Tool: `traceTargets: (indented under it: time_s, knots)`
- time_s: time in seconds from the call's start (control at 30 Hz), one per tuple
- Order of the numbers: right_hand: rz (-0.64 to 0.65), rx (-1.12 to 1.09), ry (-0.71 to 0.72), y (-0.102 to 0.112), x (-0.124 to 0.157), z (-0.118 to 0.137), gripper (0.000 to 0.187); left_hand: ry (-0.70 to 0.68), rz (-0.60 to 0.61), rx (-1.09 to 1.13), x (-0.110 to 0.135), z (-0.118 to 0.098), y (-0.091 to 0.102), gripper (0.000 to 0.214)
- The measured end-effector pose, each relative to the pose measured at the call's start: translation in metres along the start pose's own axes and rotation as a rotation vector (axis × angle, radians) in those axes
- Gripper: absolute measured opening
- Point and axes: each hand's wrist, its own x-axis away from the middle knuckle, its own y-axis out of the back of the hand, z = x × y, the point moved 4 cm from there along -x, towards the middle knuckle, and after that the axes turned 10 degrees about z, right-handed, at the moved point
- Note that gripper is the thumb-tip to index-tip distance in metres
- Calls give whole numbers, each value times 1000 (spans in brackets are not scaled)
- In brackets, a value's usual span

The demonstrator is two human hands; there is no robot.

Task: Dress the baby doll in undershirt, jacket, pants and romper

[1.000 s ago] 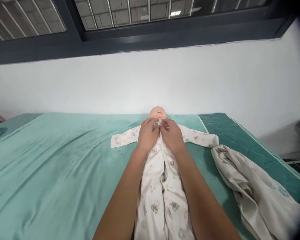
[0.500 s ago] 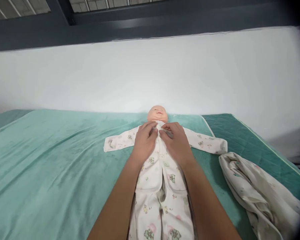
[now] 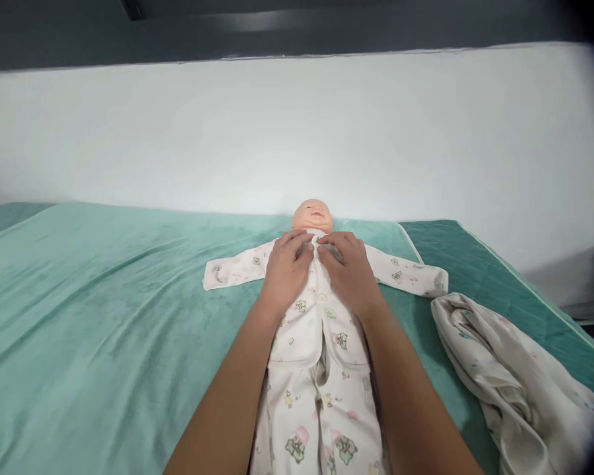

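A baby doll (image 3: 313, 215) lies on its back, head toward the wall, dressed in a white printed jacket (image 3: 301, 333) and matching pants (image 3: 297, 429). Both sleeves stretch out sideways. At the upper chest, just below the chin, my left hand (image 3: 288, 267) pinches one side of the jacket's front opening. Opposite it, my right hand (image 3: 347, 267) pinches the other side, fingertips close to those of the left. The top fastening between them is mostly covered by my fingers. Lower down, a button (image 3: 321, 299) shows on the closed front, and the jacket parts below it.
A light green blanket (image 3: 103, 297) with soft wrinkles covers the surface. On the right, a crumpled white printed cloth (image 3: 515, 382) lies near the doll's sleeve, partly over a darker green quilted mat (image 3: 475, 264). A white wall (image 3: 277, 138) rises behind the doll's head.
The camera view has tipped slightly downward, so everything sits a little higher. My fingertips have drawn slightly closer together at the jacket's top fastening.
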Motion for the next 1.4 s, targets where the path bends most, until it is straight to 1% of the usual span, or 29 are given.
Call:
traceTargets:
  time_s: [0.17, 0.23, 0.33, 0.43, 0.53, 0.67, 0.87, 0.97, 1.03, 1.17, 1.27, 1.4]
  knots:
    - [28, 56, 64, -1, -2, 0, 24, -13, 17, -6, 1, -4, 1, 31]
    - [34, 43, 60, -1, -3, -1, 25, -17, 21, -7, 1, -5, 1, 32]
    - [2, -70, -13, 1, -2, -4, 21, -20, 27, -7, 1, -6, 1, 31]
    - [-59, -236, -86, 5, -1, -8, 16, 1, 0, 26, 4, -8, 3, 23]
    - [-97, -320, -108, 7, -1, -9, 14, 31, -14, 82, 9, -10, 5, 15]
    - [-64, -331, -51, 7, 0, -7, 21, 39, 35, 131, 18, -13, 7, 13]
    - [-64, -387, -17, 8, 21, -6, 16, 65, 124, 173, 24, -11, 8, 16]
    - [-83, -378, -10, 9, 30, -3, 12, 63, 129, 164, 25, -10, 9, 15]
    - [-104, -365, 8, 9, 33, 0, 15, 58, 127, 165, 25, -10, 8, 13]
    - [-145, -344, 12, 9, 33, 2, 23, 52, 125, 186, 24, -10, 7, 10]
    - [-175, -356, -2, 9, 33, 1, 24, 39, 119, 183, 24, -13, 6, 7]
    - [-181, -365, -4, 9, 32, 0, 25, 33, 126, 163, 25, -18, 7, 7]
